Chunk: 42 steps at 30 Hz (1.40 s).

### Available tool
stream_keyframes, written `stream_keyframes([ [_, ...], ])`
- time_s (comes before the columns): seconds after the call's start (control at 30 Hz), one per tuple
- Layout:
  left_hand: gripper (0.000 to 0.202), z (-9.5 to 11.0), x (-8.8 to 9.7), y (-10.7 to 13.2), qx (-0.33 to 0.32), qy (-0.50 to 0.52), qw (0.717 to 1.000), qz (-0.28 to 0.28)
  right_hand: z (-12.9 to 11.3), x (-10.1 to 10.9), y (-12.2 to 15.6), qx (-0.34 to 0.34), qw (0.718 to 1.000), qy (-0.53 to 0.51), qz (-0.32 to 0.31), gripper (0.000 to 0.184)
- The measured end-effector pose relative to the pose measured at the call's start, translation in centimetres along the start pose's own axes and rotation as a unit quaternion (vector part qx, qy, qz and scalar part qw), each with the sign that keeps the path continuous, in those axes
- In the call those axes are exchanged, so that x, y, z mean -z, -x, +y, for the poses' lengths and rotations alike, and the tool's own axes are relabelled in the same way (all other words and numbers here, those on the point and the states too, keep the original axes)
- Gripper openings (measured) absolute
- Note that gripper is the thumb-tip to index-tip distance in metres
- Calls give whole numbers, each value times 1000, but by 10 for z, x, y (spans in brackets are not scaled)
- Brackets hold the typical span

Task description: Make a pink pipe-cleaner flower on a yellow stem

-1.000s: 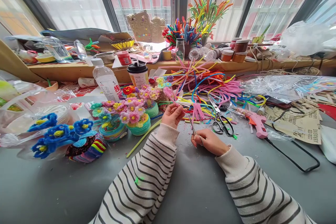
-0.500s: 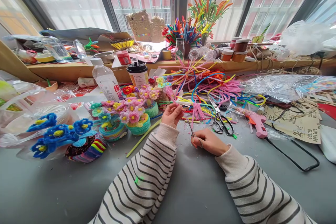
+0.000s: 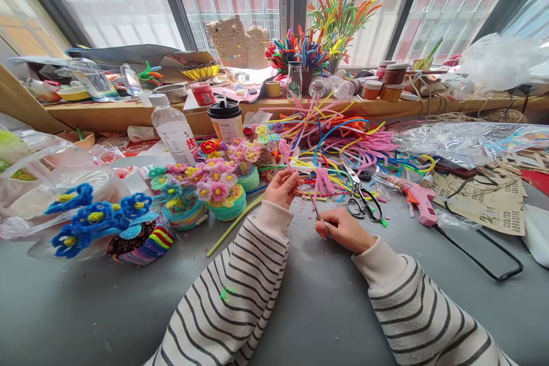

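My left hand (image 3: 283,189) is closed in a pinch on a pink pipe cleaner (image 3: 285,151), whose fuzzy looped end sticks up above the fingers. To the right, my right hand (image 3: 343,230) is wrapped round a small pair of scissors (image 3: 315,206), blades pointing up and left, a little apart from the left hand. Several short pink pipe cleaner pieces (image 3: 322,182) lie on the table just beyond the scissors. Larger black-handled scissors (image 3: 359,194) rest partly open behind my right hand. Pink pipe-cleaner flowers (image 3: 217,177) in a turquoise pot stand left of my left hand.
A heap of coloured pipe cleaners (image 3: 343,134) spreads at the back. On the right lie a pink glue gun (image 3: 422,203) with its black cord and sandpaper sheets (image 3: 489,203). A bottle (image 3: 171,131), a lidded cup (image 3: 225,120) and blue flowers (image 3: 94,217) stand on the left.
The scissors in my right hand have drawn slightly away from the left hand, down and to the right. The pink piece in my left hand has shifted slightly.
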State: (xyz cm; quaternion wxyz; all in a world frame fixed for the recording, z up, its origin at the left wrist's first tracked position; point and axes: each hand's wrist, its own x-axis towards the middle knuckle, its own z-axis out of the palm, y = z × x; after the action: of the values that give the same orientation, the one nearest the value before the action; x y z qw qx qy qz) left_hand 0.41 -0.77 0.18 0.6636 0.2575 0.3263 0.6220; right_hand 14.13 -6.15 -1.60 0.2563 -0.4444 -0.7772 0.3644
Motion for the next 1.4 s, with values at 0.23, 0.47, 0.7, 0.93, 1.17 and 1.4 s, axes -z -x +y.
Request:
stream_keyframes([
  [0.23, 29, 1, -1, 1, 9, 0, 1000, -2, 2, -3, 0, 8, 999, 14, -38, 51],
  [0.47, 31, 1, -2, 1, 1, 8, 1000, 5, 2, -3, 0, 10, 999, 8, -36, 52],
  [0.7, 34, 4, -4, 2, 9, 19, 1000, 17, 3, -3, 0, -4, 1000, 2, -26, 53],
  [0.93, 32, 1, -2, 2, 18, 9, 1000, 4, 0, -3, 0, 2, 1000, 0, -26, 53],
  [1.17, 32, 2, -3, 3, 18, 19, 1000, 12, 0, -4, 0, 8, 1000, -2, -24, 52],
  [1.4, 26, 2, -3, 1, -13, 33, 999, 29, -3, -4, -2, -5, 1000, -15, 12, 49],
])
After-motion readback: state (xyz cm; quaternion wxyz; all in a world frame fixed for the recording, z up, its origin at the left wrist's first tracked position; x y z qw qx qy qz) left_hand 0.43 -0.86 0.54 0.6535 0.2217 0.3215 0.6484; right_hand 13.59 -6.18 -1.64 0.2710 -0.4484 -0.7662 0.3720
